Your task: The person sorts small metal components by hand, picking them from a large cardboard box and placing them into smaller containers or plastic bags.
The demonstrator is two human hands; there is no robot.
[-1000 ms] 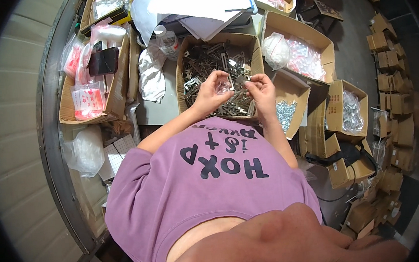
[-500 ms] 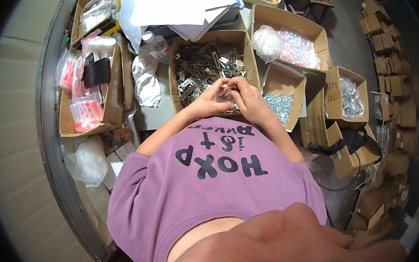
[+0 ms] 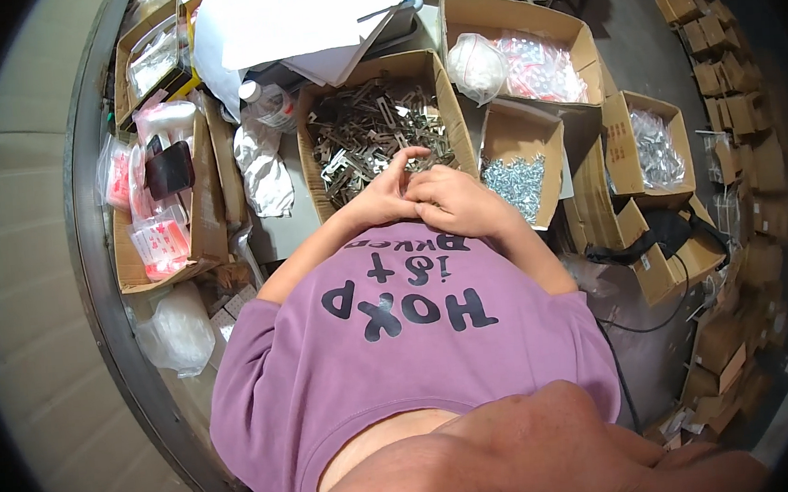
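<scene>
Far left, a phone [image 3: 170, 170] lies on bags [image 3: 159, 249]; next, metal parts [image 3: 358, 142] heap in a box [image 3: 461, 132]; at its near edge, left hand [image 3: 385, 197], index out, touches right hand [image 3: 452, 202], fingers bent, any grip hidden, can't tell; then silvery screws [image 3: 516, 186].
</scene>
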